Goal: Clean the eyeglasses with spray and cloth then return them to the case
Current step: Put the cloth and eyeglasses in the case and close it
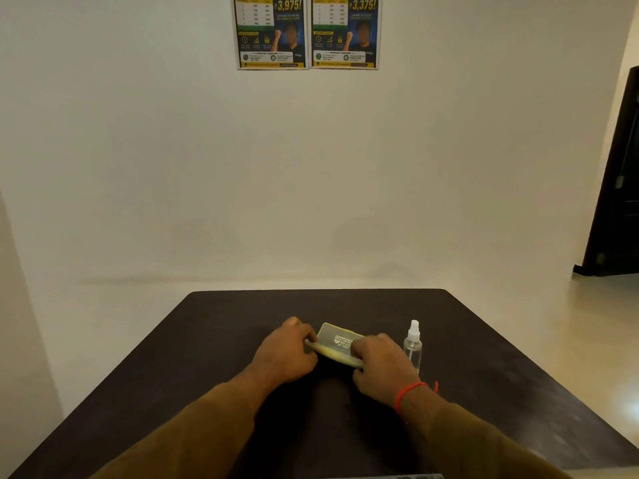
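Observation:
A pale translucent eyeglasses case (pixel 337 342) with white printed lettering on its lid lies in the middle of the dark table (pixel 214 340). My left hand (pixel 288 352) grips its left end and my right hand (pixel 378 364) grips its right end. The lid looks slightly raised at the front, though I cannot tell how far. A small clear spray bottle (pixel 413 345) with a white nozzle stands upright just right of my right hand. No eyeglasses or cloth are visible; the case's inside is hidden.
The table's far edge (pixel 318 290) faces a plain wall with two posters (pixel 306 31) high up. A dark door (pixel 619 188) stands at the right. Pale floor lies beyond the table's right edge.

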